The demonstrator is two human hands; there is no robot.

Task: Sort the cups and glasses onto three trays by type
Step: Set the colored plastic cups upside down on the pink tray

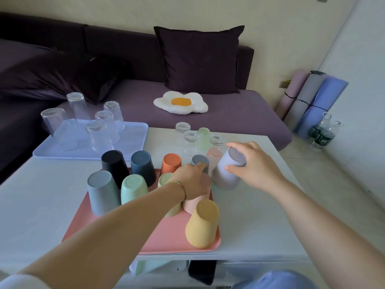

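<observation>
My right hand (253,163) grips a lavender ribbed cup (228,171), tilted, just right of the pink tray (166,236). My left hand (190,180) rests curled over the top of a pink ribbed cup (194,203) on that tray. Around it on the pink tray stand upside-down plastic cups: yellow (203,223), grey (102,191), mint (133,188), black (114,165), dark blue (142,165), orange (171,162) and others. A lilac tray (52,151) at the back left carries several upturned clear glasses (100,135). More small glasses and tinted cups (203,138) stand on the white table behind my hands.
The white table (250,215) ends at a purple sofa with a fried-egg cushion (180,102). Rolled mats (312,101) and water bottles (321,132) stand on the floor at the right. A shelf under the table holds dark and pale items.
</observation>
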